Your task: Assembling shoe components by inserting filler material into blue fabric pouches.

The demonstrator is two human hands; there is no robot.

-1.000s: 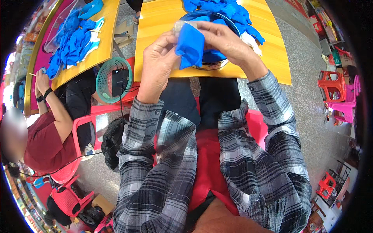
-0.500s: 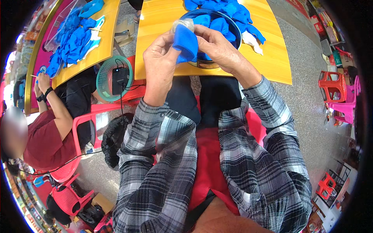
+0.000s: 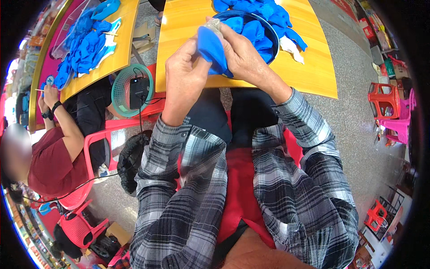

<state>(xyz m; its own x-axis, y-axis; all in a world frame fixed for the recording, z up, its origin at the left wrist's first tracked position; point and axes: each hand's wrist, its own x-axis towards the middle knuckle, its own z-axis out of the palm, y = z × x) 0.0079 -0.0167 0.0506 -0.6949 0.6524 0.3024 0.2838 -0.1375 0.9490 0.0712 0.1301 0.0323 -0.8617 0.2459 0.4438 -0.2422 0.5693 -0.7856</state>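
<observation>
Between my two hands, just over the near edge of the yellow table (image 3: 309, 67), is a blue cloth piece (image 3: 211, 47). A pale, crinkled bit of material (image 3: 214, 25) sticks up at its far end; what it is I cannot tell. My left hand (image 3: 184, 76) is closed on the cloth's left and near side, thumb pressed to it. My right hand (image 3: 244, 56) is closed round its right side, fingers near the pale bit. Beyond them stands a round, dark-rimmed basin (image 3: 276, 47) holding several blue cloth pieces (image 3: 253, 30), partly hidden by my right hand.
More blue cloth (image 3: 273, 13) and a white scrap (image 3: 291, 48) lie beside the basin. At left, a person in a maroon shirt (image 3: 58, 161) handles something blue near a heap of blue cloth (image 3: 89, 51). A green plastic basket (image 3: 120, 101) with a black device stands between the tables.
The blue cloth has turned a little and tilted in my hands. My right hand has shifted slightly left and closed further round it; the left hand has shifted slightly.
</observation>
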